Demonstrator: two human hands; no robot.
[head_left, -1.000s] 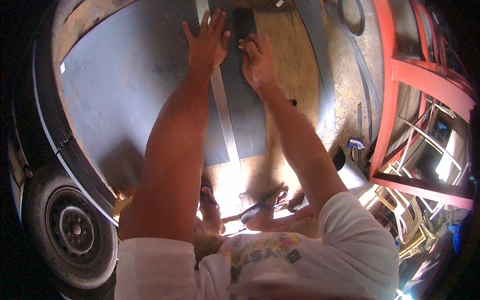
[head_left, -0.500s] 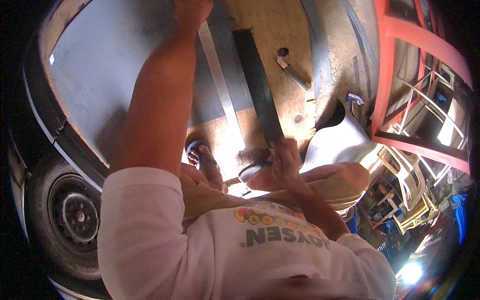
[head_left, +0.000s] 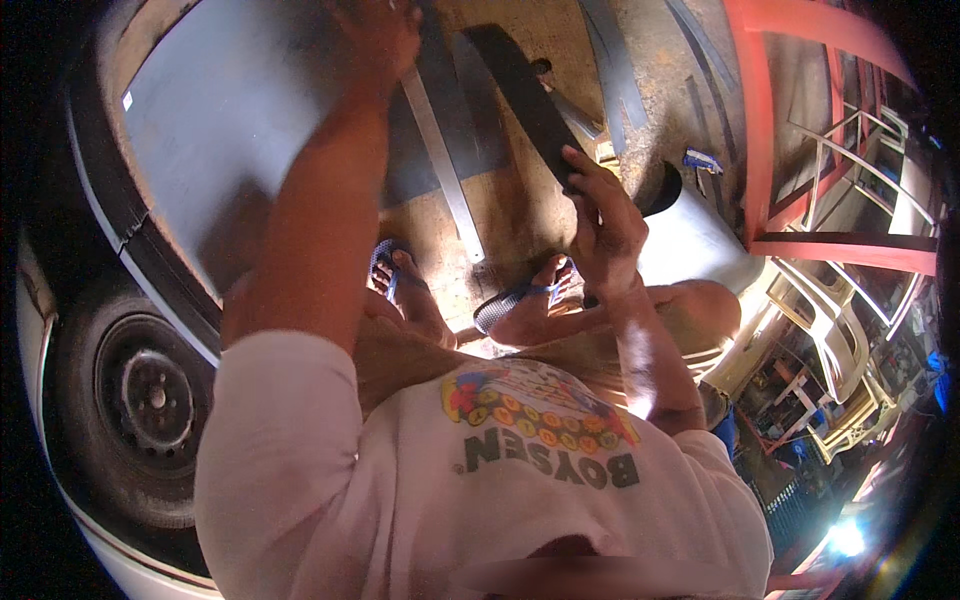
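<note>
My right hand (head_left: 610, 225) is closed on the near end of a long dark flat strip (head_left: 520, 90), with thumb and fingers around it. The strip slants away from me and is tilted, its near end raised. My left hand (head_left: 380, 45) is at the far end of a narrow metal straightedge (head_left: 443, 165), and its fingers are partly cut off by the upper edge. This straightedge lies across a large dark grey sheet (head_left: 220, 100), its near end past the sheet's edge on the brown board (head_left: 500, 220). A short-handled tool (head_left: 575, 115) lies partly hidden behind the strip.
More grey strips (head_left: 610, 60) lie at the far right, near a small blue item (head_left: 702, 160). A curved pale metal sheet (head_left: 695, 235) stands beside my right knee. Red frame (head_left: 755, 120) and plastic chair (head_left: 840, 350) are on the right, a car wheel (head_left: 150, 395) on the left.
My right hand has moved up and away from my foot, lifting the strip's near end. The strip now covers part of the short-handled tool. My left hand stays by the straightedge.
</note>
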